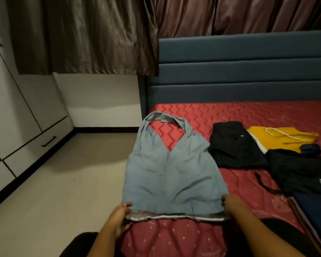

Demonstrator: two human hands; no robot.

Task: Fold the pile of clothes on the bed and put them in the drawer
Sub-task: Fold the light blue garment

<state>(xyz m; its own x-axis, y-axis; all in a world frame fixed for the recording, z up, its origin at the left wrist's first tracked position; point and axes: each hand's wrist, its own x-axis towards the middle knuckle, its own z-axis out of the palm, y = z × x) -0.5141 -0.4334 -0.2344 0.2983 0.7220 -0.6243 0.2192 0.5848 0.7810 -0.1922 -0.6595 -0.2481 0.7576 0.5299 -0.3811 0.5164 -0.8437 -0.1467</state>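
A light blue halter top (pixel 172 175) lies spread flat on the red quilted mattress (pixel 248 115), neck strap towards the headboard. My left hand (pixel 120 216) pinches its bottom left corner at the hem. My right hand (pixel 230 204) grips the bottom right corner. To the right lie a folded black garment (pixel 232 145), a yellow garment with a white cord (pixel 283 139), another black garment with white print (pixel 300 171) and a dark blue cloth (pixel 315 210). A drawer with a black handle (pixel 49 141) sits low in the white wardrobe at left.
A blue padded headboard (pixel 245 71) backs the bed. Brown curtains (pixel 89 34) hang behind it. Pale floor (pixel 63 182) runs between the bed's left edge and the white wardrobe (pixel 6 117).
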